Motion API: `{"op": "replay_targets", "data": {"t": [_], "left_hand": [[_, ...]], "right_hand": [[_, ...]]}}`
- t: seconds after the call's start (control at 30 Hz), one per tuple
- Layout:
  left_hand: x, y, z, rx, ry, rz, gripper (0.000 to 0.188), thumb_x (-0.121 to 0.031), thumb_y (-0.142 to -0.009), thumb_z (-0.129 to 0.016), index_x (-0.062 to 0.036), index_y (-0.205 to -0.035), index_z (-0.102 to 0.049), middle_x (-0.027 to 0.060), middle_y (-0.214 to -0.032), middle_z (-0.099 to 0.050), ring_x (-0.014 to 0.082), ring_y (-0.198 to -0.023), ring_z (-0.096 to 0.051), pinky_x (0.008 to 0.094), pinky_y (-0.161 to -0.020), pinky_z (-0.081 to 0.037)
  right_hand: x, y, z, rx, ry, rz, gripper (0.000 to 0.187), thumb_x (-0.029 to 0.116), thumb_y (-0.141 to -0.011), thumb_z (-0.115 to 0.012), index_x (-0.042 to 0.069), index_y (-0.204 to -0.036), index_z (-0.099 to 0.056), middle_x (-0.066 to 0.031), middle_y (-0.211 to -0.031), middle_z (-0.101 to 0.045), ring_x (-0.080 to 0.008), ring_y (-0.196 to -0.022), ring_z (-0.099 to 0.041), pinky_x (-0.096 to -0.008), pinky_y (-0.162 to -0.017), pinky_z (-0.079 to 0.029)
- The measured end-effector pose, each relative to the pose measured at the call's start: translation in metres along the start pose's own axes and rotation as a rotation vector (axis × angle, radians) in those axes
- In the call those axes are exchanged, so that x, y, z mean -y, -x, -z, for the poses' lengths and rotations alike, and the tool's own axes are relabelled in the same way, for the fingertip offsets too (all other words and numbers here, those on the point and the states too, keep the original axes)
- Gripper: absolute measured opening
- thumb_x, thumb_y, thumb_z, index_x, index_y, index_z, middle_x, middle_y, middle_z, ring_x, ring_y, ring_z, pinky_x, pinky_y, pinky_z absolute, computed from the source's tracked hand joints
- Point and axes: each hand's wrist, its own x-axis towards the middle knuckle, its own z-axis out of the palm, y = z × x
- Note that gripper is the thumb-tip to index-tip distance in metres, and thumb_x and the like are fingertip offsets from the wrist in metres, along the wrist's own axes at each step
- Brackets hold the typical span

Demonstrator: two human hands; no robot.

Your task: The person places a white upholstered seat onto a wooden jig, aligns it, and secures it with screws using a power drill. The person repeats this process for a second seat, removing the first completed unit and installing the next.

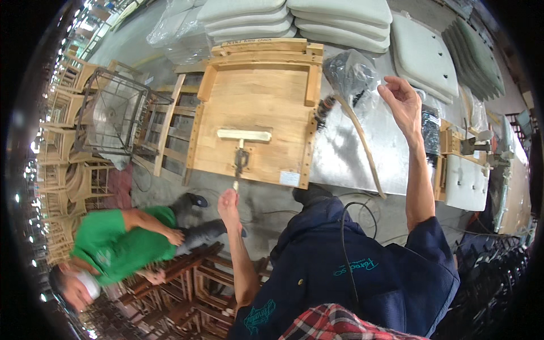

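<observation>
My left hand (pixel 228 208) is at the near edge of a wooden jig board (pixel 260 102), fingers curled closed at the pale end of a dark metal clamp handle (pixel 236 182). The clamp is fixed to the board. Above it, a pale wooden bar (pixel 243 135) lies crosswise, joined to the clamp in a T shape. Wooden rails frame the board's sides and far edge. My right hand (pixel 403 105) is raised over the shiny metal tabletop (pixel 345 161), fingers bent and apart, with nothing visible in it. A curved wooden strip (pixel 362 144) lies to its left.
Stacked pale cushions (pixel 340 22) stand beyond the board, near a clear plastic bag (pixel 351 71). A wire-frame rack (pixel 113 113) and wooden chair frames (pixel 62 141) are at left. A person in a green shirt (pixel 113 243) is close by, lower left. A cable (pixel 344 243) hangs across my front.
</observation>
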Motion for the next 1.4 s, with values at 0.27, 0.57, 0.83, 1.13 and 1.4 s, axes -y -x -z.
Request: {"op": "replay_targets", "data": {"t": [0.27, 0.57, 0.83, 1.13, 1.4], "left_hand": [[-0.143, -0.173, -0.104, 0.347, -0.027, -0.085, 0.036, -0.023, -0.099, -0.07, 0.002, -0.124, -0.06, 0.0077, -0.112, -0.066, 0.0163, -0.101, -0.066, 0.0308, -0.092, -0.053], [-0.234, -0.381, -0.285, 0.715, 0.213, 0.137, 0.044, -0.029, -0.099, -0.071, 0.0006, -0.126, -0.054, 0.0148, -0.117, -0.065, 0.0276, -0.106, -0.067, 0.0423, -0.097, -0.056], [-0.253, -0.537, -0.471, 0.612, 0.509, 0.219, 0.077, -0.032, -0.092, -0.078, 0.0064, -0.144, -0.036, 0.0208, -0.125, -0.057, 0.034, -0.117, -0.061, 0.0489, -0.097, -0.056], [-0.298, -0.554, -0.534, 0.36, 0.431, 0.402, 0.089, -0.035, -0.084, -0.086, 0.0055, -0.146, -0.035, 0.0202, -0.139, -0.052, 0.0374, -0.125, -0.057, 0.0539, -0.107, -0.048], [-0.306, -0.561, -0.532, 0.224, 0.376, 0.34, 0.069, -0.034, -0.071, -0.093, 0.0103, -0.114, -0.061, 0.0179, -0.112, -0.065, 0.0299, -0.092, -0.068, 0.0427, -0.066, -0.059]], "right_hand": [[0.069, -0.012, -0.027, 0.208, 0.176, 0.046, 0.05, 0.024, -0.076, -0.087, 0.002, -0.118, -0.072, -0.0099, -0.096, -0.073, -0.0185, -0.089, -0.07, -0.0349, -0.084, -0.055], [0.137, 0.02, -0.073, -0.079, 0.461, -0.023, 0.035, 0.001, -0.074, -0.084, -0.003, -0.106, -0.069, -0.01, -0.089, -0.066, -0.0215, -0.087, -0.063, -0.034, -0.083, -0.049], [0.207, 0.122, -0.111, -0.506, 0.773, -0.324, 0.02, -0.001, -0.086, -0.073, -0.004, -0.105, -0.067, -0.0111, -0.099, -0.067, -0.0201, -0.091, -0.063, -0.0329, -0.084, -0.05], [0.246, 0.147, -0.21, -0.445, 0.802, -0.519, 0.022, 0.005, -0.081, -0.081, -0.001, -0.099, -0.069, -0.0085, -0.083, -0.067, -0.018, -0.074, -0.063, -0.0306, -0.067, -0.049], [0.257, 0.165, -0.255, -0.464, 0.745, -0.592, 0.029, 0.01, -0.072, -0.085, -0.002, -0.094, -0.07, -0.0126, -0.082, -0.068, -0.0239, -0.073, -0.066, -0.036, -0.069, -0.051]]}}
